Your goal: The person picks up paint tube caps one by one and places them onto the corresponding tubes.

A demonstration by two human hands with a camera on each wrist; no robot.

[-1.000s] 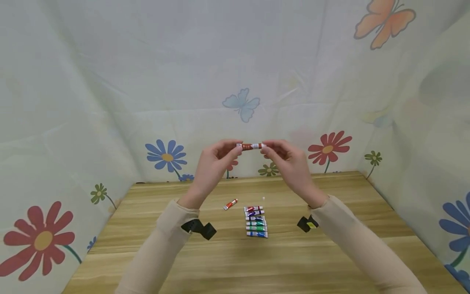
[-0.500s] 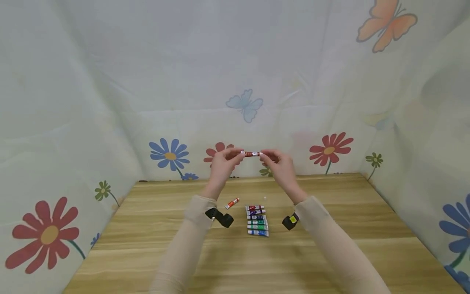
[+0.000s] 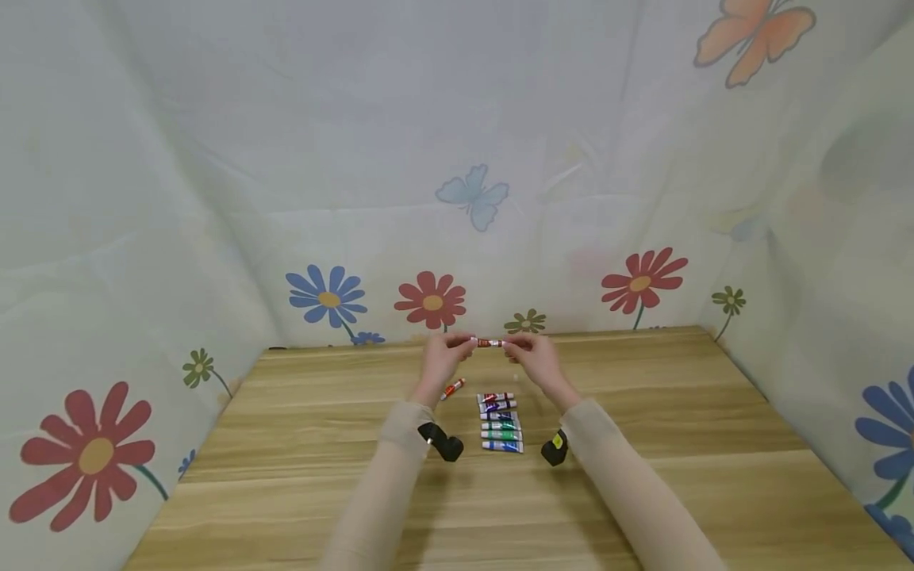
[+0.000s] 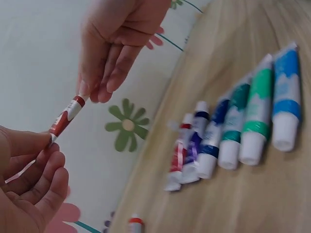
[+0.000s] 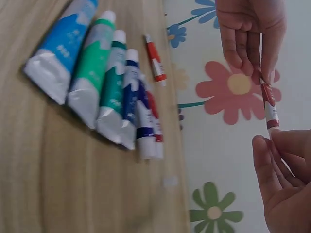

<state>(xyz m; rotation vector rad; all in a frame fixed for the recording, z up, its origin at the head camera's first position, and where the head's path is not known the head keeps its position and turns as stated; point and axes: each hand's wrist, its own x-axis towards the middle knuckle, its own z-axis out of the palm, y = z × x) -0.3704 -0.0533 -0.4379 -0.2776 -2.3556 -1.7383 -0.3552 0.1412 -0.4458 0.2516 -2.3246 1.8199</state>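
Note:
A small brown-red paint tube is held up level between both hands, above the far part of the table. My left hand pinches its flat end between thumb and forefinger. At the other end, my right hand pinches the white cap, which the fingertips mostly cover. Below the hands lies a column of several paint tubes, among them a red tube, a green tube and a blue tube. An orange-red tube lies apart, slanted, just right of my left wrist.
The wooden table runs back to a flower-printed cloth that also rises at both sides. A tiny white piece lies behind the column of tubes, near my right hand.
Both hands have come down together with the brown-red tube, from in front of the cloth to near the table's far edge. The arms are closer together. The tubes on the table lie as before.

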